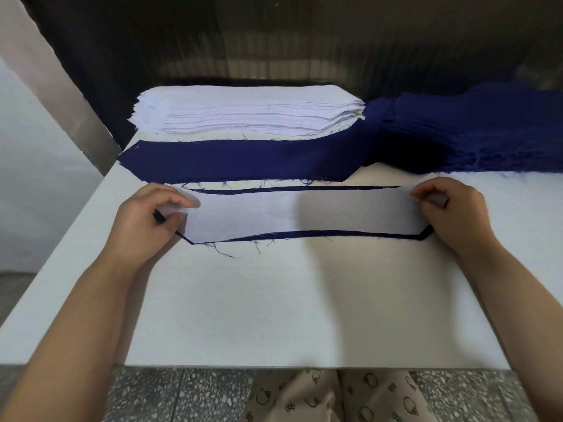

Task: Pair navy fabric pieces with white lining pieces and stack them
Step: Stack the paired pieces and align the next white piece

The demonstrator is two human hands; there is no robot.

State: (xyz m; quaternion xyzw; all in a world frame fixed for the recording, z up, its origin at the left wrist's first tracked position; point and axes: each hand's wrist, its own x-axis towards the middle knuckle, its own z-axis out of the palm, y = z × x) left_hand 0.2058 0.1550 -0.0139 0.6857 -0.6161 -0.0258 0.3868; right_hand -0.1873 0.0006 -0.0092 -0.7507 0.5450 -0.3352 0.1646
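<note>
On the table (274,300), left hand (146,217) and right hand (451,208) pinch white lining (304,213) atop navy piece (350,233).

Soft, even light falls on the white table (274,300), with no hard-edged shadows. A faint grey shadow crosses the white lining piece (304,211) at the table's middle and runs on toward its near edge. Beyond the table's far edge the backdrop (304,41) is dim and streaked with blur. Wide-angle distortion splays the table's side edges.
</note>
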